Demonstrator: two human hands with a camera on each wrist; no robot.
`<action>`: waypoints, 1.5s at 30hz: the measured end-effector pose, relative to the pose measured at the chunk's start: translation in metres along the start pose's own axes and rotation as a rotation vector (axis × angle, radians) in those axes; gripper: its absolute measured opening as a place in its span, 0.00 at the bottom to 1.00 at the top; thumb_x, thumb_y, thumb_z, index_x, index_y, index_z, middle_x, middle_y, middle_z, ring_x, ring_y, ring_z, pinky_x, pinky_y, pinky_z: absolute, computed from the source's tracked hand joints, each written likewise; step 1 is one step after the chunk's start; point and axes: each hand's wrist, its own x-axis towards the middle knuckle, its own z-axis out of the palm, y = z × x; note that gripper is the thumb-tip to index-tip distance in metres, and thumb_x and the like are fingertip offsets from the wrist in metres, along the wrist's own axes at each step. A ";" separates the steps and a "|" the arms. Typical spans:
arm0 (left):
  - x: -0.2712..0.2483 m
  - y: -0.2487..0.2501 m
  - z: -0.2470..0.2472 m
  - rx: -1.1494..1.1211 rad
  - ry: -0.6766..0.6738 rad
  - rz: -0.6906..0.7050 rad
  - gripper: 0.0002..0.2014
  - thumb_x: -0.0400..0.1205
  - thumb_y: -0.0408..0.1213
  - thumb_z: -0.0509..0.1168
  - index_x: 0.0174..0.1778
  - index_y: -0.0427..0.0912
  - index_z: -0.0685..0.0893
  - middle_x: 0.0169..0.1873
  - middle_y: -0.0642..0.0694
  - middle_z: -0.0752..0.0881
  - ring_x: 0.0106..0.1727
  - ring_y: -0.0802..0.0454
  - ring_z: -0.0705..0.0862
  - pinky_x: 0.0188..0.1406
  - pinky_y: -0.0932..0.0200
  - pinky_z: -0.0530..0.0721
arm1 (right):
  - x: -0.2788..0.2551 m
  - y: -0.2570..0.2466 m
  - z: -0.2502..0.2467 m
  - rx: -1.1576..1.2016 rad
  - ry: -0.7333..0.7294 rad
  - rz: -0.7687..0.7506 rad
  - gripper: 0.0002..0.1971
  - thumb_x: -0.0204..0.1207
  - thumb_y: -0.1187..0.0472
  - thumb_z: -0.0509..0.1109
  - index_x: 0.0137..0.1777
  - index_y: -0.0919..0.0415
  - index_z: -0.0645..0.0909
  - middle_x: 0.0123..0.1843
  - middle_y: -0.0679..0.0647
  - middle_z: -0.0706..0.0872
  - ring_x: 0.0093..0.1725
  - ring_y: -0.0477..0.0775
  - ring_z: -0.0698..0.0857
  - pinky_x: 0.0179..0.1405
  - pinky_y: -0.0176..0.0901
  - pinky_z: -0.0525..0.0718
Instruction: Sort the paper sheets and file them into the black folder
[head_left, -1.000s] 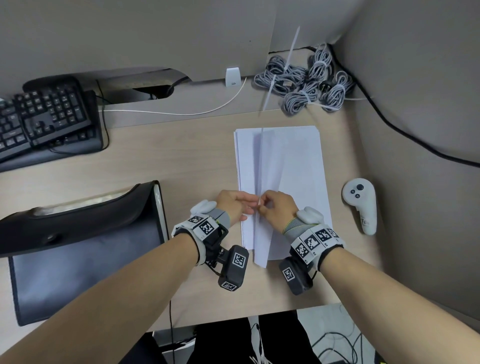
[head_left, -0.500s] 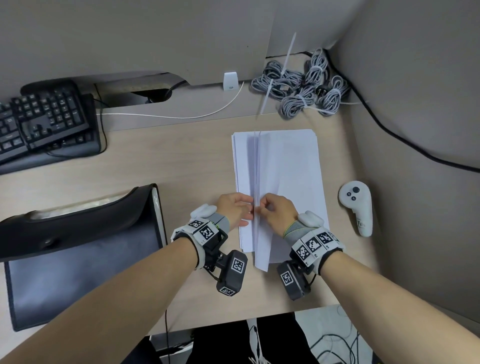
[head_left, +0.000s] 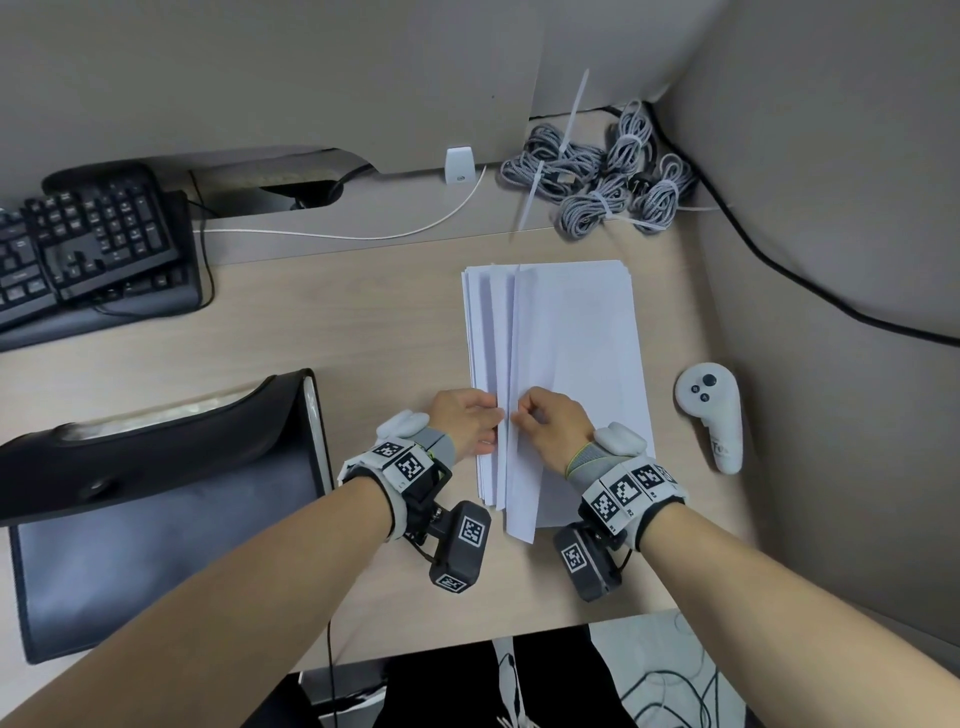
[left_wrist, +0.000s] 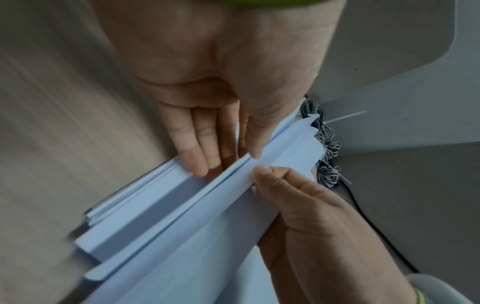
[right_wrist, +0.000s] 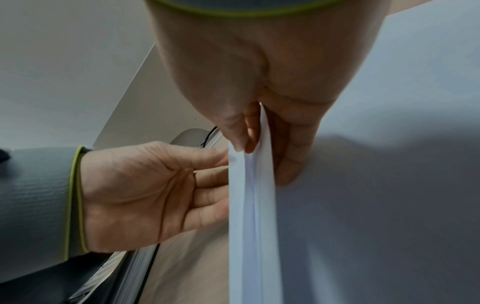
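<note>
A stack of white paper sheets (head_left: 582, 338) lies on the desk, right of centre. Both hands work at its near left edge, where several sheet edges are lifted and fanned (left_wrist: 182, 236). My left hand (head_left: 467, 421) has straight fingers (left_wrist: 194, 164) tucked under the raised edges and its thumb pressed against them. Thumb and forefinger of my right hand (head_left: 550, 421) pinch the raised edge (right_wrist: 252, 205) from the other side. The black folder (head_left: 156, 493) lies at the left with its flap open, apart from both hands.
A black keyboard (head_left: 88, 244) sits at the back left. A white controller (head_left: 709, 415) lies right of the stack. Bundled grey cables (head_left: 608, 182) fill the back corner and a black cable (head_left: 831, 301) runs along the right wall. The desk's front edge is just behind my wrists.
Both hands stay at the same spot on the stack's left edge. More sheet edges now stand fanned apart there than a second ago.
</note>
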 end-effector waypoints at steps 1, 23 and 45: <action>0.000 0.000 0.000 -0.002 0.003 0.002 0.15 0.81 0.30 0.70 0.63 0.34 0.81 0.48 0.35 0.84 0.47 0.42 0.85 0.47 0.53 0.88 | -0.001 0.000 -0.001 0.003 0.001 -0.004 0.08 0.81 0.59 0.64 0.40 0.57 0.73 0.29 0.44 0.72 0.29 0.41 0.70 0.27 0.28 0.67; -0.002 0.001 -0.003 -0.001 -0.084 -0.012 0.18 0.80 0.17 0.55 0.56 0.37 0.86 0.41 0.41 0.90 0.41 0.49 0.91 0.39 0.60 0.88 | -0.011 -0.009 -0.007 0.039 0.051 -0.040 0.44 0.73 0.47 0.72 0.80 0.44 0.45 0.46 0.56 0.86 0.37 0.57 0.85 0.43 0.50 0.85; 0.005 -0.003 0.000 0.054 -0.012 -0.006 0.16 0.80 0.18 0.51 0.43 0.36 0.83 0.42 0.37 0.86 0.32 0.44 0.84 0.28 0.60 0.80 | 0.018 -0.006 -0.021 -0.136 -0.059 0.123 0.09 0.76 0.63 0.59 0.34 0.58 0.67 0.34 0.54 0.76 0.37 0.58 0.74 0.29 0.44 0.65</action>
